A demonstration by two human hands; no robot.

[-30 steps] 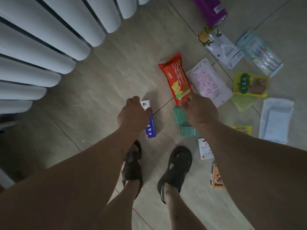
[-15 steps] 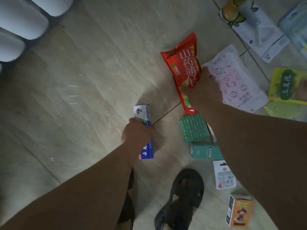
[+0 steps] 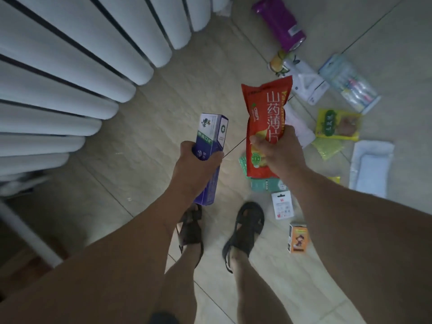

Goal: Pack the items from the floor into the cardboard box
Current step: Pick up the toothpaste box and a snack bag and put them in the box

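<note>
- While both hands are raised above the floor (image 3: 145,127), each carries one item: a blue-and-white carton (image 3: 211,146) and a red snack bag (image 3: 266,122).
- Blue-and-white carton: long, narrow, rectangular, white upper panel with a small emblem, dark blue lower section. It is held nearly upright, clear of the floor, above the left sandal (image 3: 190,230).
- Red snack bag: glossy, elongated, printed with white characters and a yellow-green graphic near its lower end. It is held upright, clear of the floor.
- Left hand (image 3: 196,169): fingers and thumb are wrapped around the middle of the carton, clamped on it.
- Right hand (image 3: 278,153): fingers are curled tightly around the lower half of the bag, creasing the film.
- Hands are apart, with a strip of floor visible between them.
- Items lying on the floor to the right: purple pack (image 3: 280,22) near the top edge, clear pen pack (image 3: 350,85), yellow-green packet (image 3: 337,125), white folded cloth (image 3: 371,167), white carded item (image 3: 282,205), orange small box (image 3: 298,238) just beside the right sandal (image 3: 245,228).
- Teal box (image 3: 266,184) and a green textured pad (image 3: 243,163) lie partly hidden behind the bag and right hand.
- White radiator (image 3: 70,66) fills the upper left.
- No cardboard box is identifiable.
</note>
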